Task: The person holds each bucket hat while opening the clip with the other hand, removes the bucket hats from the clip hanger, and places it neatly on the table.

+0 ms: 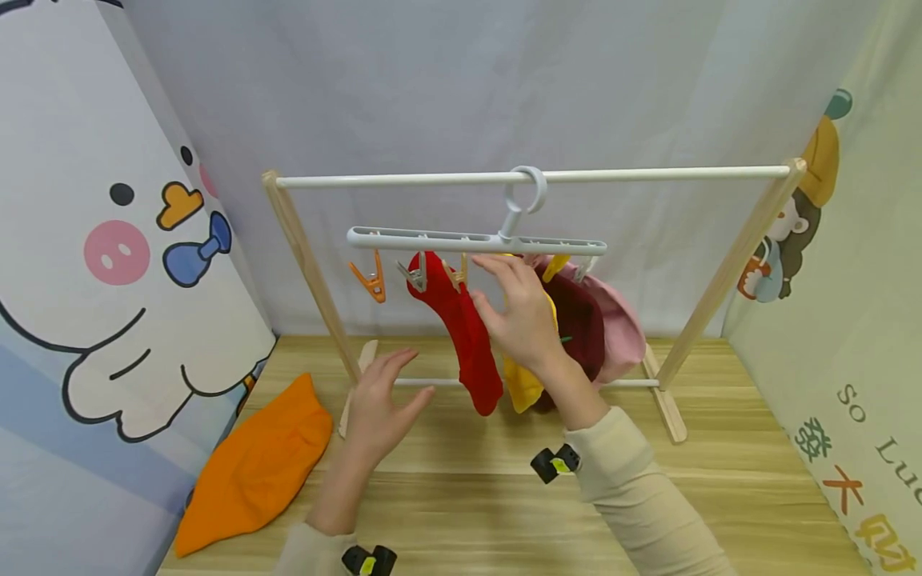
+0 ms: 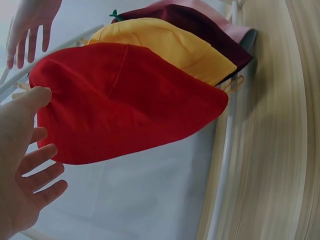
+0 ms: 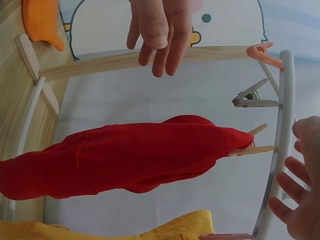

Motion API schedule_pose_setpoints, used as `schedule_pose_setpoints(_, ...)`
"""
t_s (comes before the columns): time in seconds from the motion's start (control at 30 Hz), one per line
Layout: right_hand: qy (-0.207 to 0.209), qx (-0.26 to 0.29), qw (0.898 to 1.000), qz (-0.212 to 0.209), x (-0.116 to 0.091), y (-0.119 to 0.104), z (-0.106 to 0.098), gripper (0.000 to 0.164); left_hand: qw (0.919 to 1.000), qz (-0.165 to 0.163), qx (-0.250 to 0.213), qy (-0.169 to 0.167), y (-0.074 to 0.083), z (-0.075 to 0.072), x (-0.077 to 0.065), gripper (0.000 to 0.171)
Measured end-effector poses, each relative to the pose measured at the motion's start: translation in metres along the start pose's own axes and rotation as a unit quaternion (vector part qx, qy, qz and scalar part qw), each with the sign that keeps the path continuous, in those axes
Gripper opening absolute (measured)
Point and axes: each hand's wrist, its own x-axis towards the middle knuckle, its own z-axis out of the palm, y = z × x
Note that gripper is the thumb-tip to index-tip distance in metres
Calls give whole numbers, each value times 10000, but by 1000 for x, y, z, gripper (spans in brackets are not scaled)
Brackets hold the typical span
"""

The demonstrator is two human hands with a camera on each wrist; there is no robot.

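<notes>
A red bucket hat [image 1: 473,352] hangs from a beige clip [image 3: 255,149] on a light grey clip hanger [image 1: 432,240]. My right hand [image 1: 520,316] is raised just below the hanger bar, to the right of the red hat, fingers extended and holding nothing. Lower and to the left, my left hand [image 1: 378,404] has its fingers spread, with nothing in its grasp. In the left wrist view its thumb overlaps the edge of the red hat. Behind that hat hang a yellow hat [image 2: 165,42], a maroon hat [image 2: 200,27] and a pink hat [image 1: 621,328].
An orange bucket hat [image 1: 259,460] lies on the wooden table [image 1: 490,512] at the left. The hanger hooks over the white rod [image 1: 648,174] of a wooden-legged rack [image 1: 727,280]. An orange clip [image 1: 370,278] and a grey clip [image 3: 255,96] hang without hats.
</notes>
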Motion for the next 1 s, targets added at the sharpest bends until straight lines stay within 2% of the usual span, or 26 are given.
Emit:
schedule_pose_setpoints(0.33, -22, -23, 9996, 276, -3, 8, -4, 38, 9997, -213, -137, -39, 16, 13, 8, 61)
schedule_pose_setpoints(0.53, -16, -16, 9992, 394, -4, 12, -4, 36, 9995, -51, -250, 210, 24, 25, 12, 64)
schedule_pose_setpoints(0.63, -1, -18, 9992, 410, -5, 13, -3, 37, 9993, -76, -224, 281, 28, 30, 14, 65)
schedule_pose_setpoints(1.0, -126, -91, 9981, 594, -11, 18, -2, 37, 9965, -822, -130, 108, 46, 44, 19, 74)
